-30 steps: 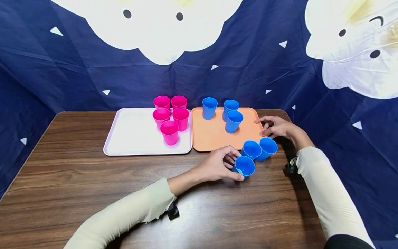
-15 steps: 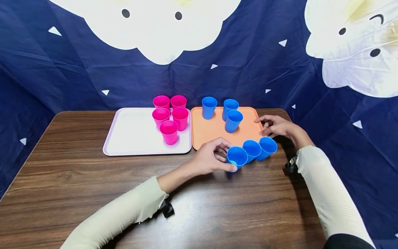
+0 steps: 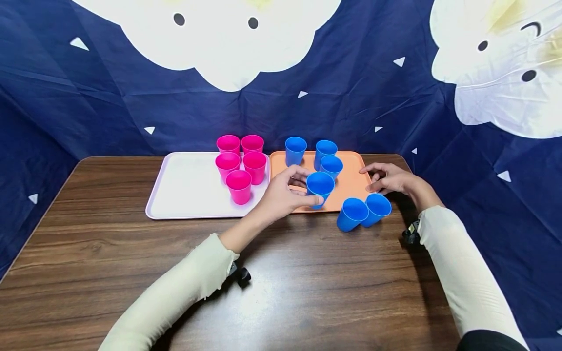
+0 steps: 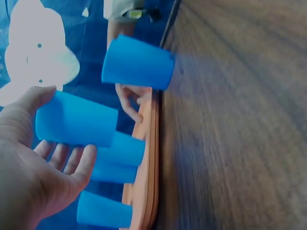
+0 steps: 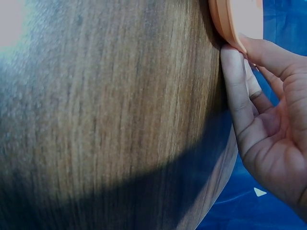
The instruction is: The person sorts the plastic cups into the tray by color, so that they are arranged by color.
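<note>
In the head view my left hand (image 3: pixel 281 194) grips a blue cup (image 3: pixel 319 189) by its side, thumb in front and fingers behind. The cup is upright over the front part of the orange tray (image 3: pixel 351 183). The left wrist view shows the base of this held cup (image 4: pixel 79 120) lifted higher than the blue cups on the tray. My right hand (image 3: pixel 388 178) pinches the tray's right front corner; in the right wrist view the thumb (image 5: pixel 268 52) lies on the rim and a finger presses from below. Three blue cups (image 3: pixel 295 152) stand at the back of the tray.
Two blue cups (image 3: pixel 352 214) stand close together on the wooden table (image 3: pixel 333 282), in front of the orange tray. Left of it is a white tray (image 3: pixel 184 187) with several pink cups (image 3: pixel 239 187) on its right side. A dark blue cloth (image 3: pixel 167 107) hangs behind.
My left hand has carried the blue cup from the table beside the other two, left and away from me, to over the orange tray. The right hand stays on the tray corner.
</note>
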Action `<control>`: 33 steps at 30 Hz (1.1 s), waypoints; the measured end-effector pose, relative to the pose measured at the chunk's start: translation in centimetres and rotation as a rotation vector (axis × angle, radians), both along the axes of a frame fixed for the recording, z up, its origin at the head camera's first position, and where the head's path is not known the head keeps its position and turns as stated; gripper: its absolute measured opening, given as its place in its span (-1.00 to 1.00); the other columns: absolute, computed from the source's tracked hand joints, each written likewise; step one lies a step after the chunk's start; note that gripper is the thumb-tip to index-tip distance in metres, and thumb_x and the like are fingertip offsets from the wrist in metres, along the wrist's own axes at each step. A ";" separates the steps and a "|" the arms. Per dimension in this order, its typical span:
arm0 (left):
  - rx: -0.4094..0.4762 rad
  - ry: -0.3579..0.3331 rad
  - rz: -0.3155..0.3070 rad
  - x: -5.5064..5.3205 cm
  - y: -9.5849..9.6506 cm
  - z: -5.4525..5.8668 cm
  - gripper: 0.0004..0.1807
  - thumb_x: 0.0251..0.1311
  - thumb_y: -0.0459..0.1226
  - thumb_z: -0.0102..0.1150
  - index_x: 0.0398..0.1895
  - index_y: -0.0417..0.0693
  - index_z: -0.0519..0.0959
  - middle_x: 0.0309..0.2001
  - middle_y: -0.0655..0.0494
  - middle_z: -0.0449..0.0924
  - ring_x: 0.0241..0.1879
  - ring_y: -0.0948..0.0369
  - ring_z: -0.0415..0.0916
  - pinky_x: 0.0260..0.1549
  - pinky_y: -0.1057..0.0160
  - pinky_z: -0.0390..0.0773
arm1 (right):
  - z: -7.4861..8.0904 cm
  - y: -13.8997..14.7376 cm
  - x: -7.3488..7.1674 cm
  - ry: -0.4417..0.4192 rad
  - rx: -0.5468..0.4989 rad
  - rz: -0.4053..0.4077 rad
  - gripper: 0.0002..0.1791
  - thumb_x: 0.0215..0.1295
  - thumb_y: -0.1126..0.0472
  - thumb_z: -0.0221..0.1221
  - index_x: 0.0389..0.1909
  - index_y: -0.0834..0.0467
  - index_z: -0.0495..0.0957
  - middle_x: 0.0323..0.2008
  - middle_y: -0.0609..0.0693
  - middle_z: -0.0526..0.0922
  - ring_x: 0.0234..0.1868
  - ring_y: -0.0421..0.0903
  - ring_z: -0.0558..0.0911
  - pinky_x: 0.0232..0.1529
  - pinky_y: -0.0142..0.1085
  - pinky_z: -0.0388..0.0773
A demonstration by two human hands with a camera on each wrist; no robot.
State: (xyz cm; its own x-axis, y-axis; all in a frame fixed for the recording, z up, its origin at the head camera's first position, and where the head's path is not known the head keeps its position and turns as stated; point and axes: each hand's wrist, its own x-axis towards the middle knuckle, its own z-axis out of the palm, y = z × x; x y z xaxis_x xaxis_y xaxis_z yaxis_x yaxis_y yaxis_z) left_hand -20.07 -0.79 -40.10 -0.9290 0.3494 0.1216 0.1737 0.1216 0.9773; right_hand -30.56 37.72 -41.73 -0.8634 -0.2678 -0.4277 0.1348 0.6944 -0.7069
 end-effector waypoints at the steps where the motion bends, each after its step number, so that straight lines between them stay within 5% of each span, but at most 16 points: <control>1: 0.000 0.004 0.016 -0.3 0.0 -0.1 -0.37 0.16 -0.23 0.74 0.27 -0.06 0.64 0.10 -0.02 0.75 0.12 0.06 0.73 0.16 0.15 0.79 | 0.0 0.0 0.0 -0.003 -0.001 -0.006 -0.19 0.41 0.37 0.48 0.63 0.22 0.40 -0.29 -0.06 0.50 -0.30 -0.16 0.64 -0.26 -0.32 0.79; 10: -0.027 -0.023 0.176 -2.4 0.5 -1.0 -0.35 0.09 -0.21 0.77 0.23 -0.06 0.64 0.09 -0.03 0.73 0.11 0.02 0.71 0.21 0.10 0.71 | -0.1 0.1 0.1 -0.003 0.009 -0.013 -0.18 0.40 0.34 0.50 0.63 0.19 0.41 -0.29 -0.07 0.52 -0.29 -0.14 0.66 -0.25 -0.30 0.80; 22: -0.083 -0.068 0.300 -4.6 1.1 -2.2 -0.24 0.20 -0.23 0.71 0.40 -0.20 0.54 0.21 -0.13 0.64 0.20 -0.08 0.64 0.36 -0.03 0.66 | -0.5 0.0 -0.1 -0.002 0.006 -0.006 -0.19 0.41 0.35 0.48 0.64 0.18 0.41 -0.29 -0.07 0.52 -0.29 -0.16 0.65 -0.25 -0.32 0.79; 33: -0.105 -0.049 0.339 -5.6 0.9 -2.7 -0.23 0.23 -0.23 0.70 0.43 -0.24 0.53 0.22 -0.18 0.64 0.19 -0.09 0.63 0.36 -0.03 0.66 | -0.2 0.0 -0.2 0.002 0.010 -0.005 -0.18 0.42 0.35 0.47 0.64 0.20 0.39 -0.28 -0.08 0.51 -0.28 -0.16 0.63 -0.24 -0.32 0.80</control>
